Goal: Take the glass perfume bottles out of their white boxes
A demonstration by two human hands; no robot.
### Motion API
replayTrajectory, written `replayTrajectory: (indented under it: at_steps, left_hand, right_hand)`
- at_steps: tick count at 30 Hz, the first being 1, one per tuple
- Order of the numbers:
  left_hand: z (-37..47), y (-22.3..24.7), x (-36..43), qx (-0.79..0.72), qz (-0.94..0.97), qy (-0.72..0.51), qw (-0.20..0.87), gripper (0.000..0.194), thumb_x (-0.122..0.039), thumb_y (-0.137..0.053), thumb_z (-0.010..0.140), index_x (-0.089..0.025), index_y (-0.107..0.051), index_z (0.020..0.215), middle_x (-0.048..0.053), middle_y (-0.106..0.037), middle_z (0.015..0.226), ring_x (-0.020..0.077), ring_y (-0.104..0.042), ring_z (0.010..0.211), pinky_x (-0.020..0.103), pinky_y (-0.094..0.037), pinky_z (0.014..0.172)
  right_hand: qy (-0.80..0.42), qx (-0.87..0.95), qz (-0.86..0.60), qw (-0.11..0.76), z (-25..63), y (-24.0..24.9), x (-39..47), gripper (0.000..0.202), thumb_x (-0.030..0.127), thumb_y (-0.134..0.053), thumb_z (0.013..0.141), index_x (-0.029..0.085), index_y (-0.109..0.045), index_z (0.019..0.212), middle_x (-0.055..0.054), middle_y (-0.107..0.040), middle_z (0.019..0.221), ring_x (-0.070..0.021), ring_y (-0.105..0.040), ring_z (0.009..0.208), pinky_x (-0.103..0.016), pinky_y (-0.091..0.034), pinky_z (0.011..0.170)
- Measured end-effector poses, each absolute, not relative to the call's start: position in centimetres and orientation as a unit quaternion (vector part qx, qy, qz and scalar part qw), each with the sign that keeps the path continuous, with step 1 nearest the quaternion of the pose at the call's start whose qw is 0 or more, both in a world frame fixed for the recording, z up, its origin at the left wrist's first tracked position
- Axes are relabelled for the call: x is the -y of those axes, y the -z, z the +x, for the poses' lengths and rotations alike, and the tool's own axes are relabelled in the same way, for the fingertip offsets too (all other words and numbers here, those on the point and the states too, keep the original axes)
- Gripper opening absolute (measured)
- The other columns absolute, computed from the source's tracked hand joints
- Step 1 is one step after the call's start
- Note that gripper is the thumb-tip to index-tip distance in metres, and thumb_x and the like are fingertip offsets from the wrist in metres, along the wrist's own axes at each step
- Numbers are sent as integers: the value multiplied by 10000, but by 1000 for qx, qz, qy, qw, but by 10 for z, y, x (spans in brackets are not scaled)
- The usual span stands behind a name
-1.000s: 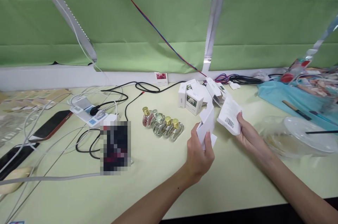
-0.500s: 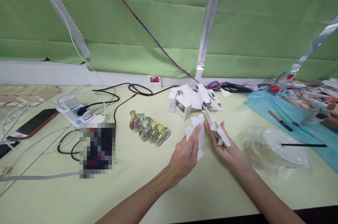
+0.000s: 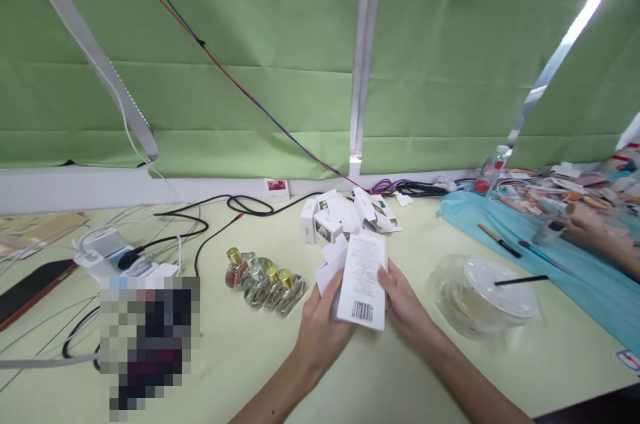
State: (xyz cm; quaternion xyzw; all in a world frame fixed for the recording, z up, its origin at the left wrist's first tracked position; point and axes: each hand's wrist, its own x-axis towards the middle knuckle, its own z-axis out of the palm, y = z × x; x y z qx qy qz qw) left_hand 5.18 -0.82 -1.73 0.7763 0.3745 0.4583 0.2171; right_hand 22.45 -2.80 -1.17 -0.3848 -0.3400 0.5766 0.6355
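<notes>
My left hand [image 3: 323, 327] is closed around a plain white piece of folded card [image 3: 330, 263] with flaps sticking out. My right hand [image 3: 406, 301] grips the right edge of a white carton [image 3: 364, 274], whose face toward me bears small print and a barcode. The carton overlaps the card and part of my left fingers, so whether the left hand also grips it is hidden. Just beyond my hands lies a pile of small white boxes [image 3: 327, 229] with flower pictures. To the left several small glass bottles [image 3: 255, 287] with gold and silver caps lie close together.
A bagged stack of white lids [image 3: 485, 297] with a black stick lies to the right. Behind it a blue cloth [image 3: 530, 237] holds pens. Another person's arm [image 3: 605, 231] reaches in there. At left are a power strip [image 3: 107, 247], cables and a phone [image 3: 35, 291].
My right hand has turned its carton so the barcode face shows, and brought it against the card in my left hand. The view has shifted right and tilted up.
</notes>
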Motion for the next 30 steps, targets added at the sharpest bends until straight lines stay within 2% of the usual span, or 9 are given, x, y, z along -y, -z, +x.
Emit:
replayTrajectory:
  at_steps: [4, 10, 14, 19, 25, 30]
  left_hand:
    - [50, 18, 5, -368, 784, -447, 224, 560, -182, -586, 861, -233, -533, 1416, 127, -658, 1295, 273, -663, 1129, 408, -585, 923]
    - [52, 16, 5, -360, 804, -397, 259, 505, -245, -472, 949, -188, -511, 1450, 147, -584, 1422, 285, -568, 1306, 452, -505, 1058]
    - [53, 13, 3, -380, 798, -397, 249, 542, -245, -521, 926, -220, -497, 1468, 133, -610, 1398, 297, -589, 1275, 468, -517, 1034]
    - [52, 12, 1, -403, 793, -399, 221, 610, -288, -618, 873, -193, -501, 1464, 148, -620, 1384, 325, -584, 1275, 500, -507, 1037]
    - [51, 13, 5, -405, 796, -392, 221, 545, -299, -473, 966, -167, -467, 1495, 167, -589, 1413, 293, -566, 1301, 483, -493, 1059]
    - [50, 17, 3, -413, 778, -420, 217, 475, -287, -335, 1029, -173, -524, 1449, 159, -615, 1380, 265, -621, 1220, 452, -518, 1011]
  right_hand:
    - [-584, 343, -380, 631, 226, 8, 27, 611, 534, -707, 855, 236, -542, 1362, -122, -715, 1238, -297, -694, 1120, -459, -578, 927]
    - [-556, 340, -383, 654, 233, 1, 23, 594, 546, -752, 802, 198, -614, 1264, -121, -733, 1192, -295, -698, 1102, -465, -567, 947]
    - [-535, 343, -380, 672, 236, 1, 22, 621, 554, -784, 760, 183, -630, 1233, -130, -733, 1188, -311, -698, 1096, -477, -580, 925]
    - [-471, 335, -401, 711, 239, 3, 20, 599, 518, -779, 774, 196, -620, 1253, -124, -718, 1233, -312, -693, 1104, -501, -569, 950]
    - [-350, 281, -428, 784, 245, 2, 20, 581, 468, -763, 803, 201, -586, 1288, -127, -680, 1305, -287, -656, 1181, -472, -522, 1031]
    - [-268, 318, -470, 779, 241, 5, 27, 478, 456, -722, 844, 192, -619, 1229, -122, -703, 1260, -274, -661, 1159, -432, -538, 993]
